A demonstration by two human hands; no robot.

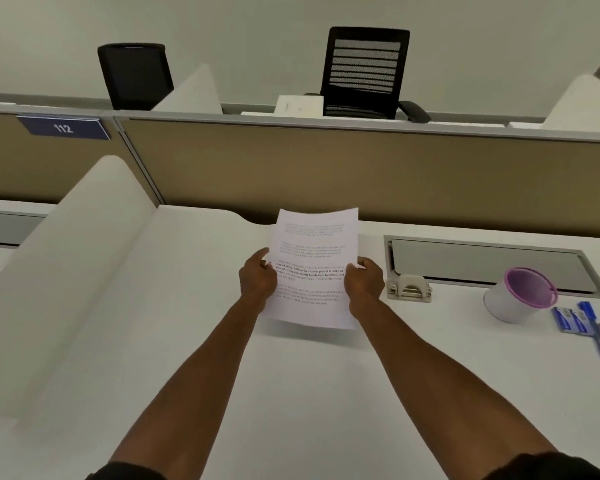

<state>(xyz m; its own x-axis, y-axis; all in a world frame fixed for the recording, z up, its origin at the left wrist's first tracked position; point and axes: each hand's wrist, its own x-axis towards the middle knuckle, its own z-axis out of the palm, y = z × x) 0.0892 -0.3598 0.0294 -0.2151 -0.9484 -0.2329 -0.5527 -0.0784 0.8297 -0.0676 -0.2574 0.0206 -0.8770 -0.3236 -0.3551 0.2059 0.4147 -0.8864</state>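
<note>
Open-plan office, white desk (309, 393) against a tan partition (291, 168), two black chairs (364, 71) beyond it. Both hands are up off the desk with a printed paper (314, 244) between them. The left hand (257, 280) pinches the left edge, thumb on the printed face and fingers curled behind. The right hand (366, 284) does the same on the right edge. The grips sit around mid-height, so most of the sheet stands above the hands and bows slightly at the top, while a short stretch hangs below the wrists. Can't tell if it's one sheet or a thin stack. A hole punch (409, 289) sits on the desk just right of the right hand, close to its knuckles. Further right of that hand are a white cup (520, 296) with a pink rim, then blue pens (596, 334). A grey cable hatch (482, 261) lies beyond the punch. My read: the paper is being squared up or checked, and the punch is probably next. To do it well, hold both pinches light and even so the page doesn't crease, tap the edges flush if there are several sheets, then shift right with the feeding edge straight and level before letting either side go.
</note>
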